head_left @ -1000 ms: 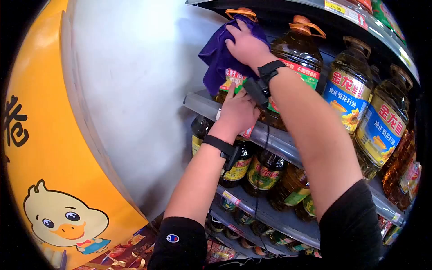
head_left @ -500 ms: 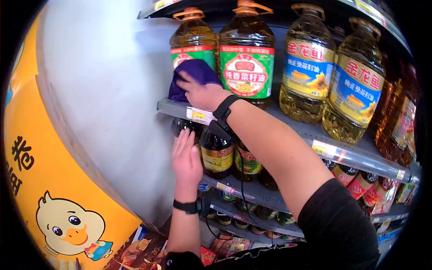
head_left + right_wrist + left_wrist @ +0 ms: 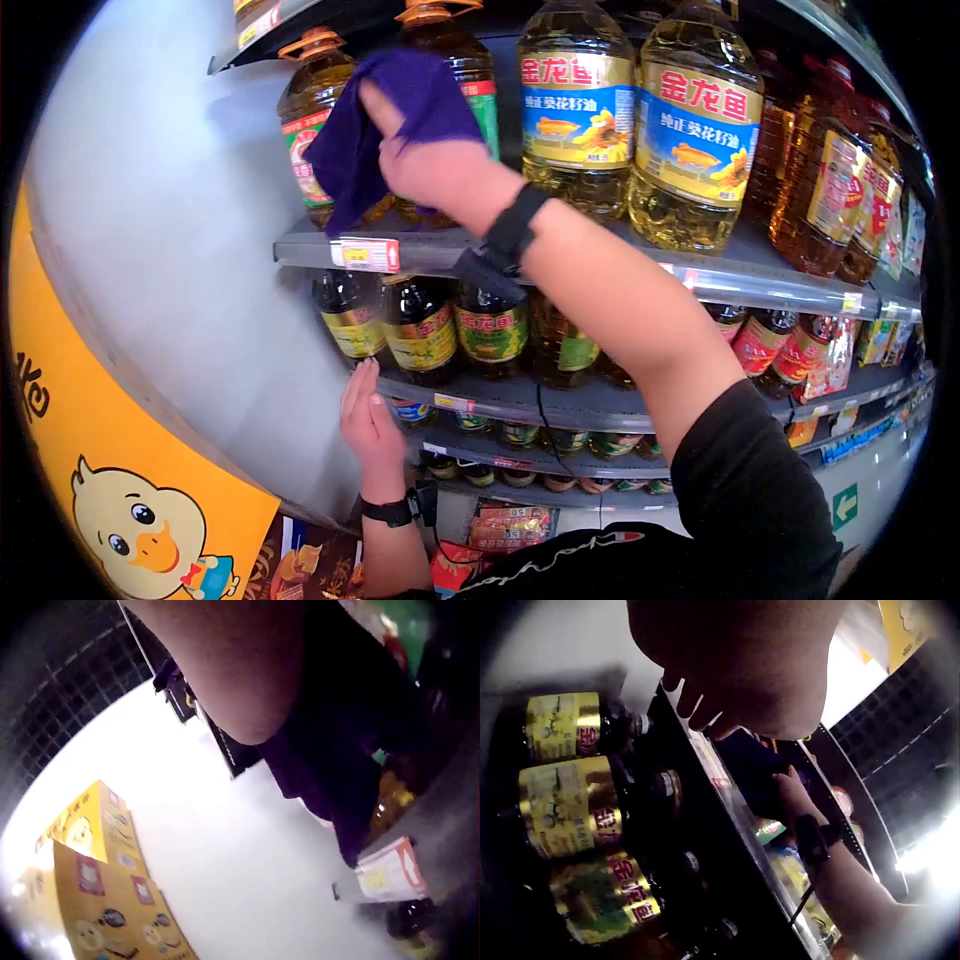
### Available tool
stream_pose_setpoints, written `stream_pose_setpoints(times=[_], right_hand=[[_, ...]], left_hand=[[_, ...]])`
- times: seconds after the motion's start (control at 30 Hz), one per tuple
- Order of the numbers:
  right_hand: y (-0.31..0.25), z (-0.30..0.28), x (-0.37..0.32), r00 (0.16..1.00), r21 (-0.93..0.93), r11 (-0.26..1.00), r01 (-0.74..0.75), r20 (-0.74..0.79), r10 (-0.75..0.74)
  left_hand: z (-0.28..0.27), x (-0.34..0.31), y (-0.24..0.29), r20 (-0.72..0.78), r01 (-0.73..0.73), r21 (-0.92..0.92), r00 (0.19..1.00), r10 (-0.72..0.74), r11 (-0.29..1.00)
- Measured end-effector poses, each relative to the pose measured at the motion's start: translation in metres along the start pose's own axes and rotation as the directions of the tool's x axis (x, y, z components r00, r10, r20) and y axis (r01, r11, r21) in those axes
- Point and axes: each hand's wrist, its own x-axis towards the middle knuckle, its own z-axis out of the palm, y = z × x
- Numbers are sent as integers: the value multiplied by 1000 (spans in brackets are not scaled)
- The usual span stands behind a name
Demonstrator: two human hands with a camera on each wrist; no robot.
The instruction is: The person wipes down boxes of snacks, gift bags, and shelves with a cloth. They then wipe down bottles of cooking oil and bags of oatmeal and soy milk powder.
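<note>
A purple cloth point(image 3: 420, 95) hangs from my right hand point(image 3: 430, 165) in front of two orange-capped oil bottles on the upper shelf point(image 3: 440, 250). Folds of it cover most of that hand's fingers and hide part of the bottles' labels. In the right wrist view the cloth point(image 3: 330, 780) drapes down past the hand, beside the bottles and the price tag. My left hand point(image 3: 372, 425) is raised lower down with its fingers straight and together, holding nothing. Its fingertips are just below a yellow-labelled bottle point(image 3: 355, 330) at the left end of the lower shelf; whether they touch anything I cannot tell.
Large blue-labelled oil bottles point(image 3: 695, 130) stand right of the cloth, with amber bottles point(image 3: 825, 190) farther right. More shelves of bottles point(image 3: 495, 335) lie below. A pale wall point(image 3: 180, 230) and a yellow duck display point(image 3: 150, 500) are at the left.
The view has shifted rightward along the shelves. My right hand and the cloth have moved from the left bottle down to the shelf edge, then up before the bottles. My left hand has dropped away lower.
</note>
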Motion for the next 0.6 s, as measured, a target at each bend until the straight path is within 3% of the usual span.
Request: stream_pose_setpoints(times=[0.1,0.17,0.23,0.27,0.3,0.37,0.43,0.47,0.5,0.57,0.6], right_hand=[[32,-61,5,994,-131,991,17,-108,-31],[71,-68,-13,968,13,1000,-22,-251,25],[61,-138,3,995,-297,952,-72,42,89],[76,-154,4,965,-374,924,-85,198,169],[62,-168,15,950,-355,912,-204,153,272],[88,-177,9,950,-531,847,31,280,141],[99,-172,-11,869,-649,748,142,444,220],[90,-170,-15,798,-610,792,39,496,343],[89,-161,-23,842,-505,861,-57,439,313],[82,-150,-35,928,-588,808,40,321,188],[83,-136,-40,915,-408,894,-183,262,307]], left_hand=[[10,24,24,-27,-70,-41,997,69,997],[23,52,50,6,-276,-67,961,277,959],[49,90,87,50,-450,-73,890,453,890],[62,107,108,58,-525,-114,844,533,844],[77,124,127,60,-596,-154,790,610,788],[107,154,152,-10,-658,-201,742,670,726],[134,178,164,-131,-655,-174,756,642,736],[141,185,170,-98,-587,-212,808,581,781],[153,190,168,-79,-545,-214,837,542,810],[171,187,158,-22,-426,-197,902,431,883],[175,183,155,16,-367,-179,927,375,913]])
